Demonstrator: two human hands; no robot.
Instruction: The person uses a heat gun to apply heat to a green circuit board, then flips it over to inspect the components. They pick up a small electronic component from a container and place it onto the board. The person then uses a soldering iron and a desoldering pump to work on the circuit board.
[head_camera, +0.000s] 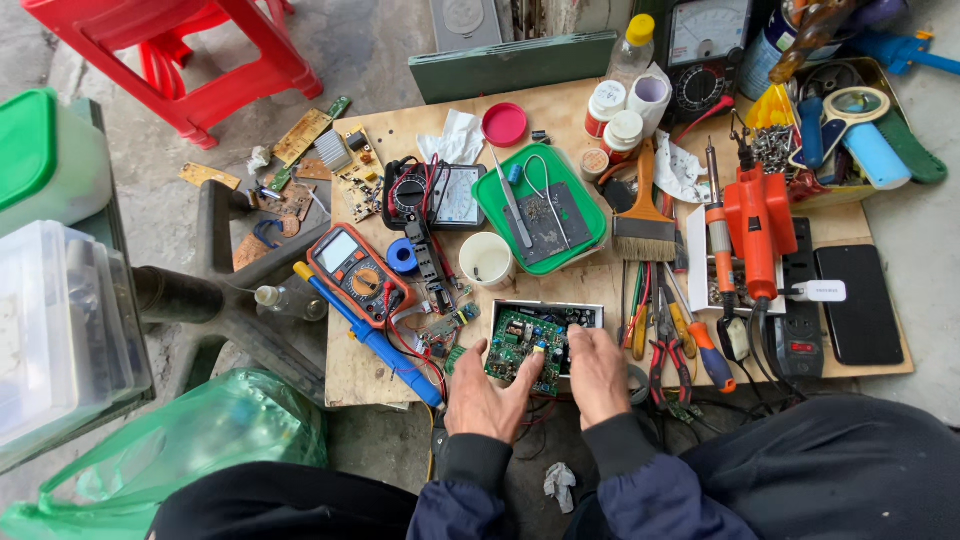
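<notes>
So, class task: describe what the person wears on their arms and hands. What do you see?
Both hands, left and right, are bare: no gloves, rings or watch show. Each arm has a dark navy jacket sleeve over a black ribbed inner cuff at the wrist.

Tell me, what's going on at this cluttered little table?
A person has both hands on a green circuit board that sits in a shallow metal case at the near edge of the wooden table. The left hand rests at its left side, the right hand on its right. An orange multimeter, pliers and a brush lie around.
</notes>
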